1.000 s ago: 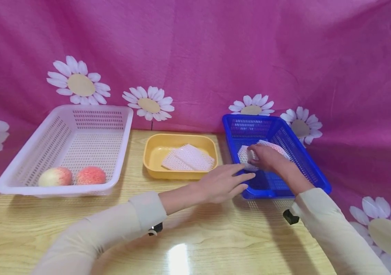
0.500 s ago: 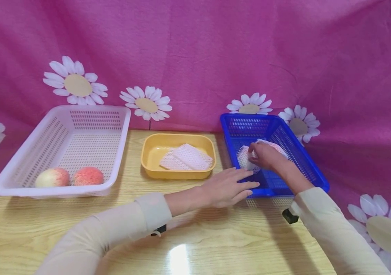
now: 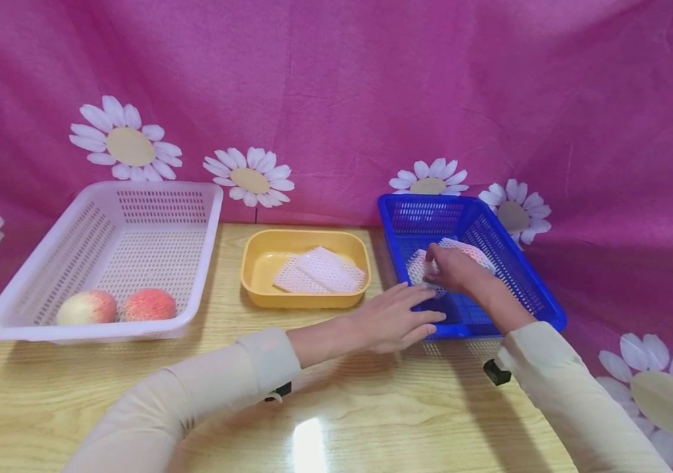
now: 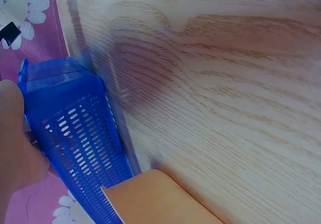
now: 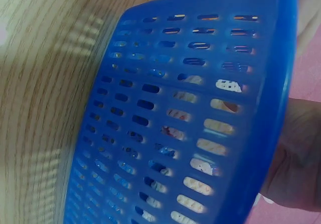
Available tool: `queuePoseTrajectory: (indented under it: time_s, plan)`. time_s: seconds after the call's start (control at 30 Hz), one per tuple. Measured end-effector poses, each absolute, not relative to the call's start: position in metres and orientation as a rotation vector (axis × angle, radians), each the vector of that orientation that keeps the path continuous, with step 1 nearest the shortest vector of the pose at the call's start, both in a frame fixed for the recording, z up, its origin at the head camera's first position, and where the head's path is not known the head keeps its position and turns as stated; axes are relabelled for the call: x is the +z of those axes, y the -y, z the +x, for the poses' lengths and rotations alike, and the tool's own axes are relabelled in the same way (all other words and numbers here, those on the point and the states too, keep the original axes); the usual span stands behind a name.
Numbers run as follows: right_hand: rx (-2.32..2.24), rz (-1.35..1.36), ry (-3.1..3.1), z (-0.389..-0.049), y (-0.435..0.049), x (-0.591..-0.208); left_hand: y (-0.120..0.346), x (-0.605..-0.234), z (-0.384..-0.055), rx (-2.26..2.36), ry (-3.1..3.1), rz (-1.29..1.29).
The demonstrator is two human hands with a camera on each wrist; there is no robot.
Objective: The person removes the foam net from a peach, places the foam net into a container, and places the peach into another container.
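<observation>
In the head view, my right hand (image 3: 457,269) reaches into the blue basket (image 3: 528,289), fingers curled on a peach in a white foam net (image 3: 416,268), partly hidden by the hand. Behind that hand lies a second netted peach (image 3: 471,251), pink showing through the mesh. My left hand (image 3: 392,320) rests with its fingers spread and nearly straight over the basket's near left rim, holding nothing. The left wrist view shows the left hand (image 4: 20,148) against the basket's outer side. In the right wrist view, the basket wall (image 5: 165,98) hides most of the contents.
Between the baskets stands a yellow tray (image 3: 256,279) with flat white foam nets (image 3: 327,270) in it. A white basket (image 3: 206,263) at the left holds two bare peaches, one pale (image 3: 86,307) and one redder (image 3: 150,305). A pink flowered cloth (image 3: 336,98) hangs behind the table.
My left hand has shifted slightly right onto the blue basket's rim. The right hand stays at the netted peach with little movement. The whole view has drifted slightly left.
</observation>
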State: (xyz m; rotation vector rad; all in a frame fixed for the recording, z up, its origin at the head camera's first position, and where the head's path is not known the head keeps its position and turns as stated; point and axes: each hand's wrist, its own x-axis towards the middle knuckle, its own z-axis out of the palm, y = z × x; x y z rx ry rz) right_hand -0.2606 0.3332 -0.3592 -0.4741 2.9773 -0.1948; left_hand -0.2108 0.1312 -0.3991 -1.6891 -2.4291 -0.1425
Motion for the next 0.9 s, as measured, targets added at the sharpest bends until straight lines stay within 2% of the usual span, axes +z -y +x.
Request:
queuePoseTrajectory:
  time_s: [0.43,0.9]
  plan:
    - [-0.149,-0.569,-3.030,-0.2647,-0.3353,-0.3652,-0.1315,-0.4012,-0.2127,-0.090,2.374,-1.688]
    - [-0.220,-0.402,-2.896,-0.2682,-0.3342,-0.3648,-0.1300,-0.4006,-0.2121,-0.129,2.418,-1.722]
